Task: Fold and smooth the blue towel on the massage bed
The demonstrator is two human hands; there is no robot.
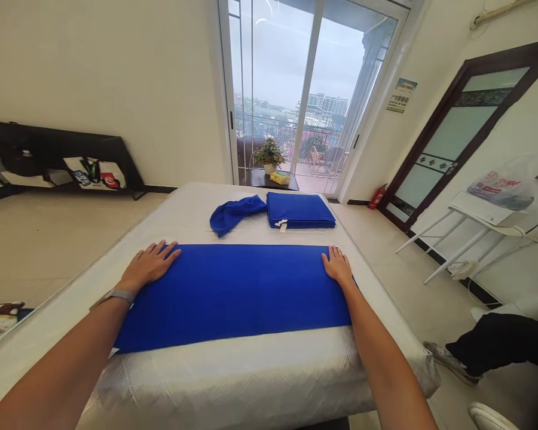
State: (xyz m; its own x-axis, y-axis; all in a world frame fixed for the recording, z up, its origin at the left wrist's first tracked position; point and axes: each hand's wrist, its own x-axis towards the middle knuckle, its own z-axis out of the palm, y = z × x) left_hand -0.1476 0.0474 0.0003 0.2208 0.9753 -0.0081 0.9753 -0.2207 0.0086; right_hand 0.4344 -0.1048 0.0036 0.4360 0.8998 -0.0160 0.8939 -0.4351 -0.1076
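Note:
A long blue cloth (237, 292), folded into a wide strip, lies flat across a white mattress (233, 382). My left hand (150, 263) rests open and flat on the cloth's far left corner, with a grey band on the wrist. At the far right corner, my right hand (337, 266) lies open with fingers spread. Farther back on the mattress sit a neatly folded stack of blue cloth (299, 210) and a crumpled blue cloth (234, 214) to its left.
A small dark table (260, 178) with a potted plant (269, 154) stands before glass balcony doors. A white rack (479, 218) holds a plastic bag at right. Another person's leg and shoe (448, 357) show at lower right. A dark board (58, 158) leans on the left wall.

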